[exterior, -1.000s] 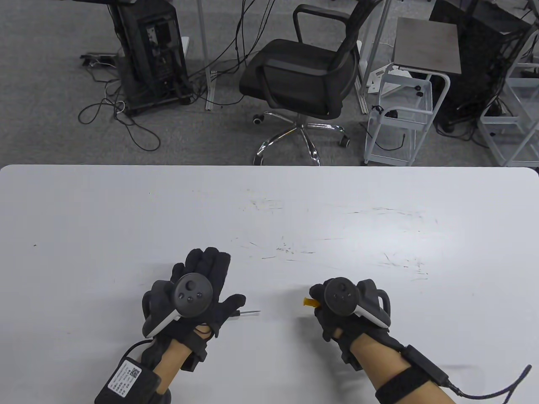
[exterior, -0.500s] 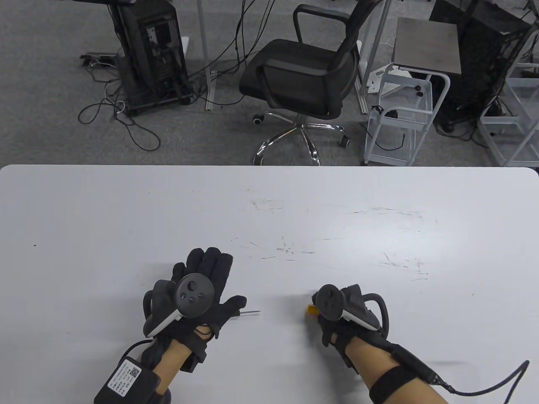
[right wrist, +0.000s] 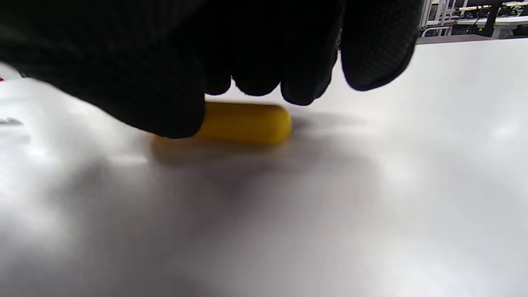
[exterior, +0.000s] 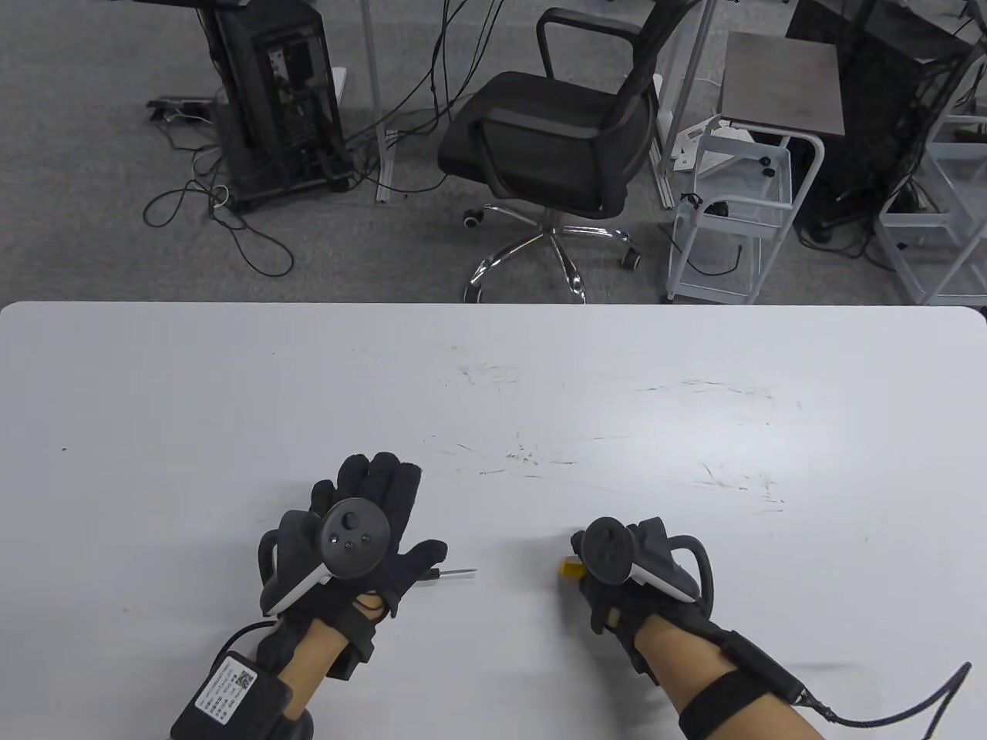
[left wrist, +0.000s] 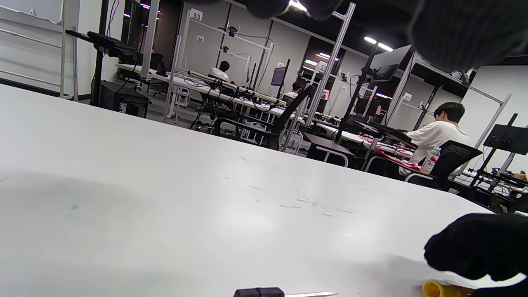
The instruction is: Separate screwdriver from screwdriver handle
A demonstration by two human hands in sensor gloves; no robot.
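The white table [exterior: 231,385] fills the lower half of the table view, its surface marked with faint scuffs around the middle. Both gloved hands come in from the bottom edge.

The left hand [exterior: 362,532] lies in the lower left-centre of the frame with its fingers spread flat and pointing toward the top of the picture; its grip is loose and holds nothing. Just beside its thumb, the screwdriver shaft [exterior: 456,573] lies on the table, a thin metal rod with a dark collar at the thumb end and its tip pointing toward the right of the frame. In the left wrist view the same shaft [left wrist: 307,294] shows at the very bottom edge, lying flat on the table.

The right hand [exterior: 624,570] sits lower right of centre, curled downward over the yellow screwdriver handle [exterior: 571,569], of which only a small end peeks out at the hand's left side. In the right wrist view the handle [right wrist: 243,123] lies on its side on the table, the thumb covering its left end and the fingertips [right wrist: 305,88] hanging over its top. The picture is blurred there, so the grip looks curled about the handle, though whether the fingers actually press it I cannot tell.

Shaft and handle lie well apart, with bare table between them.
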